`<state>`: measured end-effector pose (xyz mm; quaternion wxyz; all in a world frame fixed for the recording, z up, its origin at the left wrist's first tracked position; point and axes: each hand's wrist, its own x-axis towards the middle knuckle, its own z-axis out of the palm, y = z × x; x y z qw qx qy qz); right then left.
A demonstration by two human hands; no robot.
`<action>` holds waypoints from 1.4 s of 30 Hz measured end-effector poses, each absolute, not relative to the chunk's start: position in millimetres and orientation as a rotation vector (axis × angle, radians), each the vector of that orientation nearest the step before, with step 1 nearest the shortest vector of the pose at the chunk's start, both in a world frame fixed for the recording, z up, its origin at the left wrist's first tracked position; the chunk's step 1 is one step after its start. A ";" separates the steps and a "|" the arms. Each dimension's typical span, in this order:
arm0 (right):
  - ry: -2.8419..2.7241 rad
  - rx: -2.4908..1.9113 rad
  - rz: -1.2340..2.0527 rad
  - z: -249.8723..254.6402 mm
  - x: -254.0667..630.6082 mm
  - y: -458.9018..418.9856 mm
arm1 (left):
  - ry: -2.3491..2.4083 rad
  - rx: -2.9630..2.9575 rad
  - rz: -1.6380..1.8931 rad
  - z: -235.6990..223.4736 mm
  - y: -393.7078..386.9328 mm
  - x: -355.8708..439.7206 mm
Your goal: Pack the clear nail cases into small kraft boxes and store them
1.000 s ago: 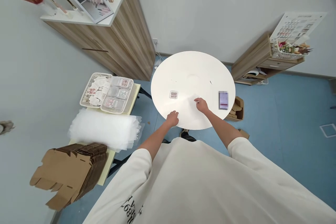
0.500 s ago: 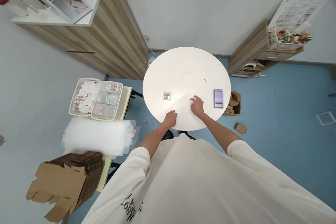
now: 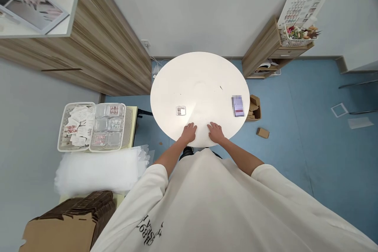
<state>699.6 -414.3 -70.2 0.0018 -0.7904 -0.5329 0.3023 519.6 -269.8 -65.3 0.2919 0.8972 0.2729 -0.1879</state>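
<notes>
Both of my hands rest flat on the near edge of a round white table (image 3: 201,71). My left hand (image 3: 189,132) lies palm down with fingers stretched out, holding nothing. My right hand (image 3: 216,131) lies beside it, also flat and empty. A small clear box of press-on nails (image 3: 180,110) sits on the table just beyond my left hand, not touched. A phone (image 3: 238,106) lies near the table's right edge, well right of my right hand.
A side table at the left holds a white basket (image 3: 65,128) of cards and clear nail boxes, a stack of clear bags (image 3: 97,169) and flat cardboard boxes (image 3: 67,220). Wooden cabinets (image 3: 97,47) stand behind. Small cartons (image 3: 254,107) lie on the blue floor.
My right hand has drawn back from the table's middle to the near edge beside my left hand. The view has shifted forward and left.
</notes>
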 end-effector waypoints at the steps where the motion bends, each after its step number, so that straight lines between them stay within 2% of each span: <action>1: -1.687 -2.495 0.941 -71.1 703.4 -409.8 | 0.726 2.402 -0.503 -66.0 -268.7 519.0; 11: -1.989 -2.597 0.909 -78.8 738.1 -368.2 | 0.684 2.510 -0.625 -66.0 -262.3 517.5; 23: -1.972 -2.610 0.859 -90.8 763.7 -320.4 | 0.682 2.556 -0.562 -70.9 -258.2 524.6; 29: -1.923 -2.559 0.726 -80.8 727.4 -355.8 | 0.657 2.548 -0.582 -72.7 -260.4 521.3; 34: -1.986 -2.531 0.850 -79.9 690.3 -399.1 | 0.648 2.560 -0.581 -73.9 -260.0 519.4; 42: -1.999 -2.590 0.922 -89.5 695.0 -381.6 | 0.692 2.592 -0.525 -78.0 -241.2 517.8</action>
